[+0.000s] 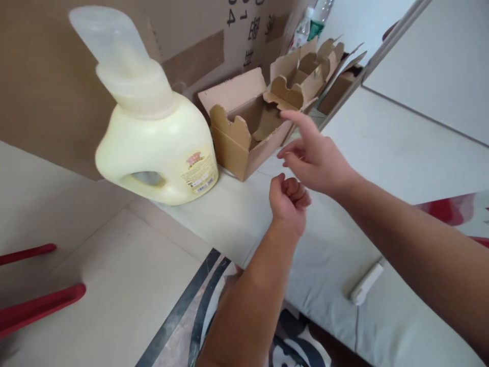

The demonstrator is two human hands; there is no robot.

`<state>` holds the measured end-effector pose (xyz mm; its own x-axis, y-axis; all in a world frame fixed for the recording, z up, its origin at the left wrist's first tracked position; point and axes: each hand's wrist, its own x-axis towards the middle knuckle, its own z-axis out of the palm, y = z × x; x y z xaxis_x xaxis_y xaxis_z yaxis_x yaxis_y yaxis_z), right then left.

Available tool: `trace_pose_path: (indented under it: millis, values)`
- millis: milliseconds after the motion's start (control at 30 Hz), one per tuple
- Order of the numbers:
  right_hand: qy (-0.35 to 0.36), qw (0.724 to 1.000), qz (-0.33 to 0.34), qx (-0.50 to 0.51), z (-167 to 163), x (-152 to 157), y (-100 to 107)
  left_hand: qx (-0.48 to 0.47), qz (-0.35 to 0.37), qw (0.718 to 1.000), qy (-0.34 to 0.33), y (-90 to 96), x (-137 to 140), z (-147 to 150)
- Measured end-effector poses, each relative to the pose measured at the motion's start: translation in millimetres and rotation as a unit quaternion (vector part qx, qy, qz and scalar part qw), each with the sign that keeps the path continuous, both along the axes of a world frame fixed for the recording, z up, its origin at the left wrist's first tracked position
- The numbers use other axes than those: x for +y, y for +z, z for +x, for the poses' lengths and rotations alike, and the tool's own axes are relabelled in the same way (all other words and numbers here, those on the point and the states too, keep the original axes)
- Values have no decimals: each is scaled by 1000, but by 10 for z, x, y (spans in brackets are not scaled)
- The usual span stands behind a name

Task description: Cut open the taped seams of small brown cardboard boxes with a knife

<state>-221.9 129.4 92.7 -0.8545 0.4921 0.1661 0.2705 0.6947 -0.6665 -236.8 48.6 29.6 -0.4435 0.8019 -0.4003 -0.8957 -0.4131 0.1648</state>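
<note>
My left hand (289, 200) is curled into a fist over the white covered surface, thumb against the bent fingers. Nothing shows sticking out of it. Just above and to the right, my right hand (319, 160) has its index finger stretched out and the other fingers loosely bent, with no object in it. That index fingertip overlaps the near edge of an open cardboard box (229, 145) in view; I cannot tell whether they touch. To the box's left stands a big pale yellow detergent bottle (164, 137) with a clear cap and a label.
More open cardboard boxes (294, 84) line up behind, with plastic bottles (307, 28) at the far end. A large taped carton (198, 30) stands at the back. A white power strip (367, 283) lies at the lower right. Red legs (42, 306) reach in at the left.
</note>
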Motion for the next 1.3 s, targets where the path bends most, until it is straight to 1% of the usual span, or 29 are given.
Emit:
trace_pose_path:
  millis: [33, 100, 167, 200, 233, 267, 333, 367, 400, 433, 467, 500, 533, 600, 633, 667, 733, 767, 800, 833, 867, 900, 933, 967, 1033, 1067, 1200, 1233, 1300]
  values:
    - [13, 1000, 20, -19, -85, -47, 13, -1, -28, 999, 26, -1, 9, -31]
    - [12, 998, 51, -33, -148, -72, -8, 11, -79, 993, 91, -32, 14, -86]
    - [-14, 998, 65, -13, -86, -14, -71, 73, -132, 975, 165, -83, -10, -116]
    - [-30, 997, 65, 1, -17, 33, -108, 131, -161, 955, 212, -106, -36, -116]
    - [-46, 997, 53, 13, 72, 82, -143, 207, -188, 923, 263, -121, -71, -107]
    - [-60, 998, 30, 20, 177, 127, -174, 293, -203, 880, 313, -123, -113, -90]
    - [-77, 996, -40, 24, 424, 181, -220, 451, -201, 772, 402, -84, -212, -45]
    - [-85, 993, -75, 31, 564, 185, -233, 504, -192, 719, 438, -45, -262, -25]
    - [-94, 989, -106, 40, 712, 174, -239, 533, -188, 680, 467, 2, -308, -13]
    - [-106, 985, -129, 52, 870, 149, -239, 543, -191, 656, 488, 52, -348, -10]
    - [-123, 979, -146, 68, 1038, 114, -231, 538, -200, 647, 501, 99, -379, -19]
    - [-140, 975, -157, 78, 1216, 73, -217, 520, -211, 654, 507, 136, -399, -38]
    - [-158, 970, -161, 89, 1400, 29, -197, 495, -215, 673, 506, 158, -406, -65]
    - [-188, 963, -165, 104, 1775, -55, -143, 446, -208, 730, 474, 150, -378, -124]
    - [-194, 960, -165, 113, 1955, -90, -115, 439, -197, 760, 437, 121, -344, -147]
    - [-202, 957, -170, 117, 2123, -118, -88, 450, -184, 785, 385, 80, -299, -159]
    - [-240, 945, -202, 95, 2404, -158, -51, 499, -128, 822, 242, -8, -194, -143]
    - [-267, 935, -217, 85, 2515, -175, -46, 521, -95, 832, 168, -42, -142, -115]
    - [-294, 924, -233, 79, 2609, -192, -53, 539, -58, 835, 92, -65, -97, -77]
    - [-319, 912, -245, 81, 2688, -214, -71, 553, -24, 832, 25, -75, -59, -34]
    - [-337, 902, -255, 91, 2756, -241, -101, 567, 1, 823, -27, -74, -29, 9]
    - [-344, 895, -263, 107, 2817, -274, -139, 578, 13, 814, -59, -65, -6, 46]
    - [-341, 893, -267, 122, 2874, -312, -184, 586, 11, 807, -70, -56, 14, 76]
    - [-332, 894, -267, 138, 2928, -352, -231, 594, -3, 802, -66, -49, 33, 95]
    - [-301, 903, -259, 162, 3027, -425, -311, 596, -35, 801, -39, -55, 74, 112]
    - [-285, 908, -257, 170, 3069, -449, -339, 594, -38, 803, -32, -69, 96, 115]
    - [-241, 914, -269, 183, 3159, -434, -387, 586, 31, 808, -56, -127, 154, 133]
    - [-240, 919, -252, 184, 3162, -413, -406, 590, 39, 804, -61, -130, 157, 145]
    - [-250, 934, -179, 183, 3153, -390, -480, 617, 27, 785, -61, -117, 157, 176]
